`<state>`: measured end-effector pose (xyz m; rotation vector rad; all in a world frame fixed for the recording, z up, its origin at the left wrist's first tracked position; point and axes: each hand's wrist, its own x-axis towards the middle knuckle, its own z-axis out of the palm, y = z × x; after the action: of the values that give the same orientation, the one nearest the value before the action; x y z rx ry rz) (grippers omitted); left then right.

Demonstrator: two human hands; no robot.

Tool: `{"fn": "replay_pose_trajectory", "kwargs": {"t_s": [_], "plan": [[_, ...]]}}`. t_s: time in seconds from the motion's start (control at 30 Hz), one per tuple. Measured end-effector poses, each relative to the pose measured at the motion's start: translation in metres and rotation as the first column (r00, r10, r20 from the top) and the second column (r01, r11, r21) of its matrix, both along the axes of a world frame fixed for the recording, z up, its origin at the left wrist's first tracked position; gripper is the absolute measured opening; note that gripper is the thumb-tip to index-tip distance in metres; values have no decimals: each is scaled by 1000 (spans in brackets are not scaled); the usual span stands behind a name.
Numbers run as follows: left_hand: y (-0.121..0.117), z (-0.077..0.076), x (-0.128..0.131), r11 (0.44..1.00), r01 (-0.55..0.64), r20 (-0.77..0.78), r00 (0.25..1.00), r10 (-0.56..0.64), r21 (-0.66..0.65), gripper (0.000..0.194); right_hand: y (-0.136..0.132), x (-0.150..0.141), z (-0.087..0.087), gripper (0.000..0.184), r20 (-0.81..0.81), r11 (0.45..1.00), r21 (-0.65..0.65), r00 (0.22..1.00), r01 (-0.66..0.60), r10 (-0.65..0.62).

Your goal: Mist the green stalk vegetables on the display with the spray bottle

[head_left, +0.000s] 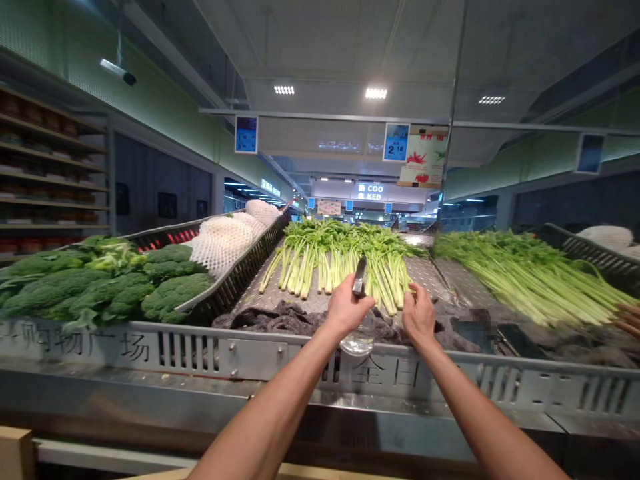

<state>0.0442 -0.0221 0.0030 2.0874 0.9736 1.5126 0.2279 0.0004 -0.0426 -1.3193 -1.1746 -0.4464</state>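
My left hand is closed round the neck of a clear spray bottle with a black spray head that points forward over the celery. The bottle hangs just above the front rail of the display. A bed of celery bunches lies ahead, leaves to the back and pale stalk ends toward me. Beside the rightmost stalk ends is my right hand, fingers loosely bent and apart, with nothing visible in it. Whether its fingertips touch the stalks I cannot tell. Dark crumpled cloth lies along the front, below the stalks.
Broccoli fills the left section, with produce in white foam nets behind it. A black slatted divider separates it from the celery. A grey slatted rail runs along the front. On the right, a mirror reflects the celery.
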Motion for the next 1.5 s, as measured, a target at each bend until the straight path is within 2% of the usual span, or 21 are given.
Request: {"fn": "replay_pose_trajectory", "kwargs": {"t_s": [0.2,0.53,0.77,1.03,1.2,1.5], "plan": [[-3,-3,10,999,33,-26,999,-33,-20,21,-3,21,-3,39,-21,995,-33,996,91,-92],[1,-6,18,996,73,-8,997,-73,-44,26,-4,21,-5,40,-148,996,-77,988,42,-53],[-4,-1,25,997,77,-5,997,-77,-25,23,-7,18,-4,39,-112,1000,-18,993,22,-24],[-15,-5,37,983,163,-26,986,-166,-79,24,-14,15,-2,41,-154,996,77,987,52,-40],[-23,-3,42,966,239,-33,969,-243,-104,24,-13,18,-4,41,-225,994,100,974,55,-31],[-23,2,45,943,318,6,948,-319,-93,24,-11,20,-5,38,-244,994,98,969,51,-26]]}}
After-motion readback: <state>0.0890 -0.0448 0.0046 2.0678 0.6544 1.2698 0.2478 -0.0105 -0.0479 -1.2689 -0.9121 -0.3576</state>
